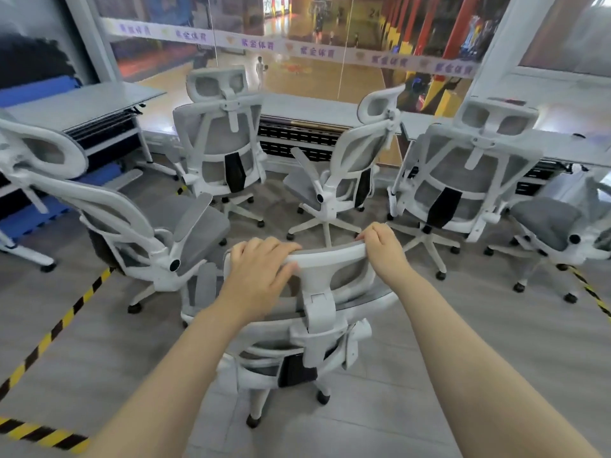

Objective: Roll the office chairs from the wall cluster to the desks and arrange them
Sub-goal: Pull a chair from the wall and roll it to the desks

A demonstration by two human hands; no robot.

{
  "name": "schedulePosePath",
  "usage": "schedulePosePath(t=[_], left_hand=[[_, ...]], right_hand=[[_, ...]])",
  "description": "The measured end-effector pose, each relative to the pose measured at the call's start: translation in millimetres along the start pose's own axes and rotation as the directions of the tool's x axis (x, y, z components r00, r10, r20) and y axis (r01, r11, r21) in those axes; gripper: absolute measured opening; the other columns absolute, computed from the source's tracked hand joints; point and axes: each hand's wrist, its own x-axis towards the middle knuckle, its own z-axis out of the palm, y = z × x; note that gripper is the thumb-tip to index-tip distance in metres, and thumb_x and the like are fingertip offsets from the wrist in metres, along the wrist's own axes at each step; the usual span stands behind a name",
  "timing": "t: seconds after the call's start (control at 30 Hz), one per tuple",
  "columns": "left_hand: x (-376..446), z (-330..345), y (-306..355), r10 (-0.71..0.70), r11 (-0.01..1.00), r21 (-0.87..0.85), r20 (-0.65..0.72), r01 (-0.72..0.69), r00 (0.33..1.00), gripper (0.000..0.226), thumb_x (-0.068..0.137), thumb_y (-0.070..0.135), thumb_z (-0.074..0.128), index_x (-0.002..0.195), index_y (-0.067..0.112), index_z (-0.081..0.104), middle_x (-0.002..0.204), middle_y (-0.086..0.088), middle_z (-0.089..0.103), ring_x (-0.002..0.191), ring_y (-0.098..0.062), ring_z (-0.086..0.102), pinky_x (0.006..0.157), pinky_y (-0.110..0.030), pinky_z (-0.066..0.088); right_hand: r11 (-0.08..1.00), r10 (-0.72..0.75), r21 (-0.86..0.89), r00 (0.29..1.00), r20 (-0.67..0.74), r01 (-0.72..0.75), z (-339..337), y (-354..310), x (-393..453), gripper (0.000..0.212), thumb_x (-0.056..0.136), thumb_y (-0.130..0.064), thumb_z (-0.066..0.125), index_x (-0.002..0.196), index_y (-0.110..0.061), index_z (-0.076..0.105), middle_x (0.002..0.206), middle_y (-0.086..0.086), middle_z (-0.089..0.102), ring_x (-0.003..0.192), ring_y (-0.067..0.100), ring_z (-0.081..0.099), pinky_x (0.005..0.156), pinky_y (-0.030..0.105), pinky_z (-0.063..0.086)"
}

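Head view: both hands grip chair headrest; window banner text unreadable.

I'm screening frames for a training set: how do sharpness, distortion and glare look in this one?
Head view: hands and the gripped headrest are fairly sharp; the left chair and the floor tape smear toward the edges; wide-angle lens bends the window frame; the glass carries soft reflections, with the court behind washed out and hazy.

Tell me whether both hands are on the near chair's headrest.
Yes: the left hand and right hand both grip the top of the nearest chair's headrest.
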Motion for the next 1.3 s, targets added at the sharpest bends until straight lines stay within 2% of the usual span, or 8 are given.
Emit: schedulePosePath(t=[0.33,0.53,0.7,0.87,1.0,1.13,1.2,1.3], left_hand=[[152,81,24,0.032,0.998,0.067,-0.154,-0.022,0.988,0.035,0.097,0.038,0.036,0.127,0.033,0.055,0.111,0.015,0.06,0.096,-0.016,0.053,0.088,-0.033,0.027],[241,113,31,0.053,0.995,0.094,-0.145,-0.04,0.988,0.04,0.097,0.03,0.034,0.133,0.03,0.05,0.116,0.013,0.057,0.095,-0.017,0.048,0.088,-0.034,0.032],[292,131,35,0.023,0.995,0.101,-0.127,-0.01,0.992,0.041,0.096,0.03,0.036,0.135,0.032,0.048,0.12,0.014,0.056,0.098,-0.016,0.049,0.092,-0.033,0.03],[324,146,34,-0.014,0.997,0.075,-0.157,0.026,0.988,0.039,0.097,0.031,0.038,0.134,0.034,0.05,0.121,0.016,0.057,0.103,-0.014,0.051,0.095,-0.033,0.03],[335,149,35,-0.046,0.997,0.05,-0.136,0.053,0.99,0.039,0.1,0.031,0.034,0.136,0.034,0.047,0.124,0.016,0.055,0.109,-0.013,0.05,0.099,-0.036,0.031],[334,148,41,-0.066,0.998,-0.016,-0.139,0.064,0.988,0.037,0.098,0.03,0.042,0.133,0.03,0.053,0.123,0.015,0.056,0.11,-0.011,0.05,0.103,-0.035,0.032],[330,147,45,-0.093,0.995,-0.059,-0.168,0.084,0.981,0.035,0.095,0.027,0.049,0.129,0.026,0.056,0.123,0.015,0.056,0.114,-0.009,0.051,0.109,-0.035,0.029],[314,141,44,-0.215,0.973,-0.137,-0.238,0.187,0.947,0.036,0.094,0.025,0.054,0.129,0.024,0.056,0.132,0.012,0.053,0.127,-0.009,0.045,0.116,-0.034,0.023]], right_hand=[[1.0,-0.006,0.022,1.0,0.022,0.006,-52,46,166,0.031,0.097,-0.017,0.032,0.086,-0.011,0.06,0.097,0.0,0.053,0.089,0.004,0.049,0.077,0.024,0.036],[0.997,0.027,0.067,1.0,-0.004,-0.027,-75,69,261,0.033,0.095,-0.016,0.033,0.078,-0.017,0.062,0.098,-0.003,0.056,0.097,0.006,0.052,0.094,0.033,0.04],[0.997,0.021,0.075,1.0,-0.01,-0.02,-83,77,318,0.031,0.095,-0.016,0.034,0.078,-0.019,0.06,0.101,-0.003,0.058,0.097,0.007,0.054,0.098,0.042,0.044],[0.997,-0.075,0.025,0.997,0.025,0.074,-92,89,358,0.032,0.096,-0.017,0.032,0.08,-0.021,0.06,0.095,-0.004,0.054,0.09,0.007,0.053,0.089,0.047,0.049],[0.984,-0.109,-0.127,0.985,0.131,0.126,-99,87,377,0.031,0.098,-0.02,0.032,0.083,-0.022,0.059,0.092,-0.005,0.054,0.082,0.008,0.052,0.083,0.041,0.048],[0.824,-0.234,-0.454,0.933,0.273,0.34,-106,66,383,0.032,0.097,-0.019,0.034,0.088,-0.022,0.064,0.094,-0.006,0.062,0.087,0.015,0.054,0.102,0.042,0.036],[0.799,-0.299,-0.411,0.883,0.363,0.439,-99,48,375,0.029,0.096,-0.02,0.036,0.087,-0.023,0.063,0.09,-0.008,0.063,0.085,0.013,0.053,0.098,0.041,0.039],[0.754,-0.418,-0.296,0.776,0.472,0.586,-74,21,349,0.016,0.094,-0.027,0.042,0.09,-0.028,0.058,0.087,-0.012,0.059,0.083,0.012,0.054,0.076,0.038,0.047]])
